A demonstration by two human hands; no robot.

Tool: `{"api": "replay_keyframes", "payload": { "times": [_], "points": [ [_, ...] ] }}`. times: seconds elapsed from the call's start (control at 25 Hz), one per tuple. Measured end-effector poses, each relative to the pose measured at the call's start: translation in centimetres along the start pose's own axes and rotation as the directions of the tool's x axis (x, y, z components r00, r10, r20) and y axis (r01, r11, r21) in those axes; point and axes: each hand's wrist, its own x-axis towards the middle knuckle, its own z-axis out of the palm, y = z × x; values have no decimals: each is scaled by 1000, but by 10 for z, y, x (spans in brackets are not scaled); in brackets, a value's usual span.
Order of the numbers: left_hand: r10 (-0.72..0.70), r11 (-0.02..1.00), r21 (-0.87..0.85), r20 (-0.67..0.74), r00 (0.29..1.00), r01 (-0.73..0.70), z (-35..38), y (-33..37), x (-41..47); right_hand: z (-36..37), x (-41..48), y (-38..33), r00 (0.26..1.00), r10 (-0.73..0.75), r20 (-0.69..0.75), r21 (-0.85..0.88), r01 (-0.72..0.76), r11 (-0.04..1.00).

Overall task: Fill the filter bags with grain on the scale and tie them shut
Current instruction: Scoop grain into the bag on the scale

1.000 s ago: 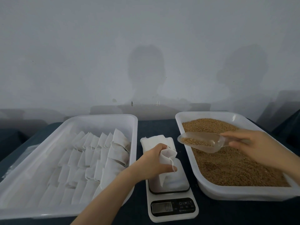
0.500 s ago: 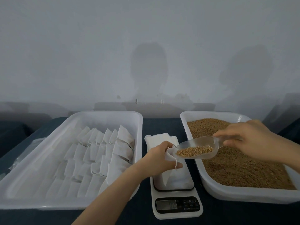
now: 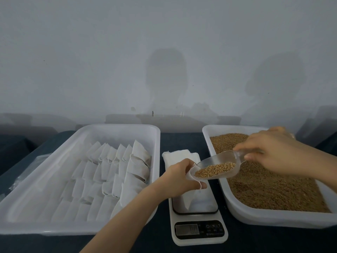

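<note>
**Filling stage, head view.** Your left hand (image 3: 179,177) holds one filter bag (image 3: 187,199) by its neck. The fingers are curled round the cloth and pinch the rim so that the mouth gapes toward the right. The bag's body hangs down and rests on the platform of the scale (image 3: 198,232). Your right hand (image 3: 277,152) pinches the handle of a clear plastic scoop (image 3: 228,157) between thumb and fingertips, with the other fingers loosely bent above it. The scoop is tilted lip-down with its front edge at the bag's mouth; whether it sits inside the rim cannot be told. A small heap of grain (image 3: 215,168) lies in the lower half of the scoop.

**Handling, as judged.** The bag looks thin, limp and very light, so it is unlikely to stand or stay open unaided. Take it at the rim, near the drawstring (image 3: 200,186), and hold the opening taut. Loose kernels run freely and could scatter over the platform if the tilt is abrupt or the mouth sags. The scoop appears rigid and light, so a fingertip hold on the handle should suffice.

**Surroundings.** The grain tray (image 3: 255,214) stands just right of the scale, and a stack of empty bags (image 3: 179,156) lies behind it. A white tray (image 3: 73,230) on the left holds bags laid in rows. The scale's display is unreadable.
</note>
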Motion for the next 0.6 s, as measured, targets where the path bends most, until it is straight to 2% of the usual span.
{"api": "replay_keyframes", "payload": {
  "times": [0.6],
  "points": [
    [-25, 999, -21, -7, 1000, 25, 0, 5, -2, -12, 5, -15, 999, -45, 1, -137, 45, 990]
  ]
}}
